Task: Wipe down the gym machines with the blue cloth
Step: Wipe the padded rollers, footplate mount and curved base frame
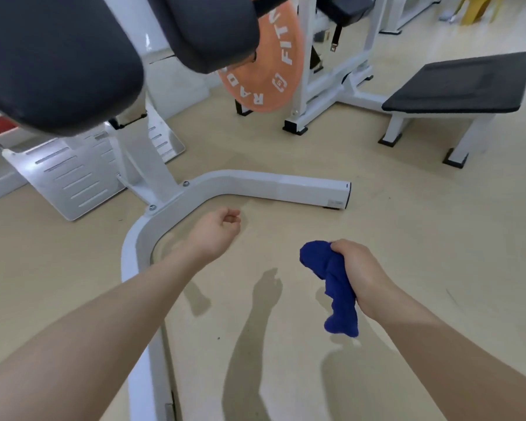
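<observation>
Step in hand: I judged this a gap between wipes, cloth carried and touching no machine, both arms out over the floor.
Blue cloth (331,278): bunched in my right hand (360,275), at about 5 o'clock from frame centre; a wad stood out of the fist toward 9 o'clock and a tail hung down toward 6 o'clock, clear of the floor.
Right hand, fingers: curled tight round the cloth's middle, thumb over the top (fingertips hidden behind the fabric, so I could not tell how deep the wrap went).
Left hand (220,227): fingers loosely curled into the palm, nothing in it; it hung just beside the white base tube (274,185) of the nearest machine, not touching as far as I could see.
Nearest surfaces: dark pads (58,56) at 10 to 11 o'clock, the base tube at 12 o'clock from my hands, an orange weight plate (274,62) behind it, a flat bench (462,86) well apart at 2 o'clock.
Next move, my estimate: bring the cloth toward 11 o'clock onto a pad or down onto the tube, and loosen the grip enough to spread a flat face for wiping.
Progress: could not tell which machines were already done.
</observation>
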### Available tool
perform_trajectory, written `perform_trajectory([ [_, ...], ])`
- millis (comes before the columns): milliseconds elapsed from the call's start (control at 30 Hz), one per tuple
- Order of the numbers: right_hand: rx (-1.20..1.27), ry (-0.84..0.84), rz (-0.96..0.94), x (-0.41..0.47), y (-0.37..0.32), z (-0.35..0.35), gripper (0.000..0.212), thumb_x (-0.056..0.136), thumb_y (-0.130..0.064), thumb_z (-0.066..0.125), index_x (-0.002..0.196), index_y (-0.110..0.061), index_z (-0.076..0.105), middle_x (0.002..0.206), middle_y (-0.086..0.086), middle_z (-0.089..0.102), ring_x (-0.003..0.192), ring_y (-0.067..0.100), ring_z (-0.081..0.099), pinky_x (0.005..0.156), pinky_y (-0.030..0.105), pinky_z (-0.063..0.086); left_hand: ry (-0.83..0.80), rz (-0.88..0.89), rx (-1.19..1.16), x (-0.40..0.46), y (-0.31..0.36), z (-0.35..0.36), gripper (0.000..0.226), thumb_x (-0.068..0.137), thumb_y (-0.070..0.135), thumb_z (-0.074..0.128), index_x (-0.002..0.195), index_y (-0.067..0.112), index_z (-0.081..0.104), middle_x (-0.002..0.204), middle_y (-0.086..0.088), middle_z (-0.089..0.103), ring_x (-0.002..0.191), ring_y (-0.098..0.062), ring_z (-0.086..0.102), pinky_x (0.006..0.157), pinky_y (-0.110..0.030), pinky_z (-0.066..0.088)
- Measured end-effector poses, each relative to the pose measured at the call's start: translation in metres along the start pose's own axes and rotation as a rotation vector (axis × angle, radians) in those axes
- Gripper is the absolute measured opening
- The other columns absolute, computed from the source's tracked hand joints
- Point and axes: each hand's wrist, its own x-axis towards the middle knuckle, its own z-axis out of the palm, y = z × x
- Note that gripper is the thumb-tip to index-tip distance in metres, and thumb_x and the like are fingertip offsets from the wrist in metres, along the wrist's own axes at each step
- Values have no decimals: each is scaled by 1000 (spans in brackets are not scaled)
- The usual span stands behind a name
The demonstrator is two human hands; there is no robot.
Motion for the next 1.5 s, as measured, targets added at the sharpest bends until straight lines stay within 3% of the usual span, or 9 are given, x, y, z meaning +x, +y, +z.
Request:
perform_trajectory([
  [167,273,-9,17,39,-31,-39,19,83,-16,34,68,-10,45,64,8,43,53,23,38,58,29,34,-55,106,13,51,43,44,32,91,13,47,122,17,53,114,5,58,100,-18,59,73,-23,42],
  [400,108,-62,-2,129,-77,-79,21,62,2,25,51,-14,32,51,0,23,45,19,25,55,24,19,-181,75,12,173,74,91,34,91,15,49,125,18,52,118,6,59,104,-16,57,72,-22,40],
  [500,-42,178,1,174,-95,-99,15,82,-2,44,82,-3,58,73,12,57,72,29,57,66,32,44,-216,-4,-11,214,80,108,34,92,14,47,125,15,52,121,-1,59,110,-17,55,78,-22,37],
  [800,-422,311,-234,283,-84,-125,15,86,-6,50,101,-6,48,96,6,57,87,23,55,65,23,40,-396,-58,143,287,71,194,61,94,22,44,148,25,17,141,8,43,119,-16,48,91,-21,33],
  [933,-463,325,-481,350,-82,-125,26,92,-8,49,117,-9,46,105,0,52,87,15,50,62,16,33,-403,-29,252,336,47,246,63,96,16,38,150,23,7,154,4,23,138,-17,29,105,-25,26],
  [1033,-659,255,-665,412,-84,-118,51,95,-19,48,142,-12,31,142,1,37,129,17,36,90,20,32,-329,9,380,374,29,271,63,95,6,37,149,22,10,158,-1,7,144,-16,11,112,-26,15],
  [1100,-978,164,-644,447,-74,-114,63,97,-30,44,149,-11,15,156,4,15,143,19,13,112,31,19,-272,11,495,394,17,279,63,94,8,39,149,25,12,158,-3,4,143,-22,12,112,-31,18],
  [1267,-1452,72,-562,503,-58,-99,89,92,-38,47,147,-6,-14,157,10,-13,144,25,-14,116,36,-7,-222,39,756,422,-15,277,57,98,20,40,148,28,15,158,-3,5,144,-20,10,114,-30,16],
  [1500,-1517,51,-771,537,-73,-63,87,83,-49,57,151,-17,12,136,15,45,125,31,42,115,46,4,-173,131,541,417,-34,267,72,85,-12,29,148,20,12,156,8,9,143,-8,11,109,-11,9],
])
